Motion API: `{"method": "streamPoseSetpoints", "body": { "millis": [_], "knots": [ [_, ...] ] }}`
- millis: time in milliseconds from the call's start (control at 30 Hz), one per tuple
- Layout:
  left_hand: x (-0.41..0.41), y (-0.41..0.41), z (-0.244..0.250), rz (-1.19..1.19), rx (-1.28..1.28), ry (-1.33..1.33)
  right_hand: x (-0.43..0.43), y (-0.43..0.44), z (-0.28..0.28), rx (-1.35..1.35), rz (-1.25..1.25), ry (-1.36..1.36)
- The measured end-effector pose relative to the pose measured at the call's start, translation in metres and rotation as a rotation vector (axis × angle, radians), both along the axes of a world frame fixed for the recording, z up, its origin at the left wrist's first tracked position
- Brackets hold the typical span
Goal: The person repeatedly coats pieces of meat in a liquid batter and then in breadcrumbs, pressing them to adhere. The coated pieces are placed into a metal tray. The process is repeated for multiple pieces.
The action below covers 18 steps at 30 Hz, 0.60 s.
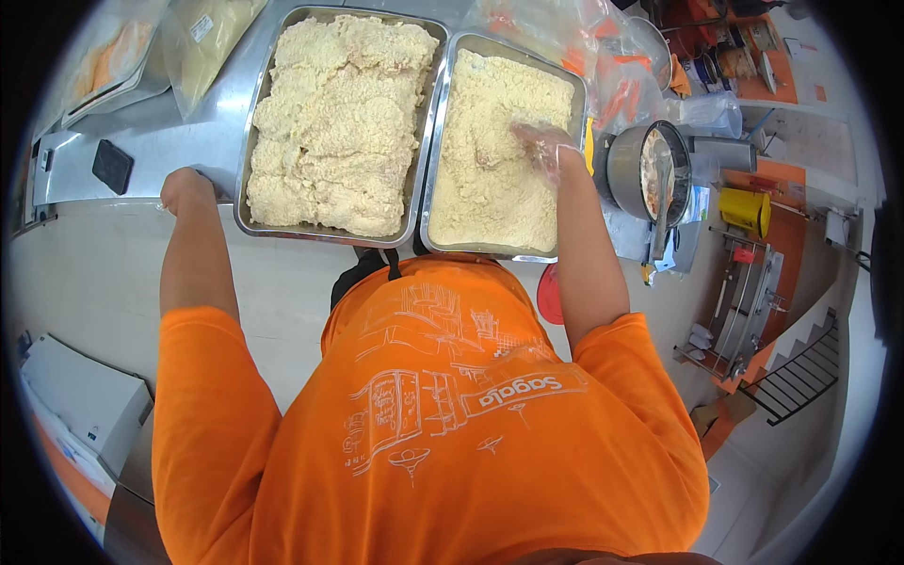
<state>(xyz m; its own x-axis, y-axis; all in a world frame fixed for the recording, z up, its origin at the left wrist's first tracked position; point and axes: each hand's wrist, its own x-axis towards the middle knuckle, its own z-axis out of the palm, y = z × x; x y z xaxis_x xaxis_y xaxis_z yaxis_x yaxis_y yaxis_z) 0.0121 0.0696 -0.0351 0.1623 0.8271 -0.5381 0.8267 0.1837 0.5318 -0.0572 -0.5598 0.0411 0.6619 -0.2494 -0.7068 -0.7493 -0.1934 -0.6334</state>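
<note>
In a clear plastic glove, my right hand (542, 147) reaches into a metal tray (583, 95) of pale yellow breadcrumbs (487, 198). Its fingers are blurred against the crumbs, so their grip is unclear. To the left, a larger metal tray (244, 152) is packed with crumb-coated pieces (339, 127) in rows, likely breaded meat. My left hand (187, 189) rests at the front edge of the steel table (152, 159), left of that tray. Its fingers are turned away from view.
A black phone (113, 167) lies on the far left of the table. Behind it stand a bag of pale powder (212, 42) and a lidded container (106, 70). At right are a dark pot (628, 169) with a utensil (662, 205) across it, and plastic bags (621, 92).
</note>
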Motion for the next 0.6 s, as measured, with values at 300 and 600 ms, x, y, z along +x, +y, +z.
{"method": "streamPoseSetpoints", "body": {
  "millis": [300,600],
  "knots": [
    [-0.001,-0.023,0.031,0.051,0.006,-0.008,-0.003,0.03,0.107,-0.539,0.176,-0.327],
    [0.002,-0.035,0.041,0.107,0.016,-0.016,-0.097,0.044,-0.006,-1.0,0.492,-0.528]
  ]
}}
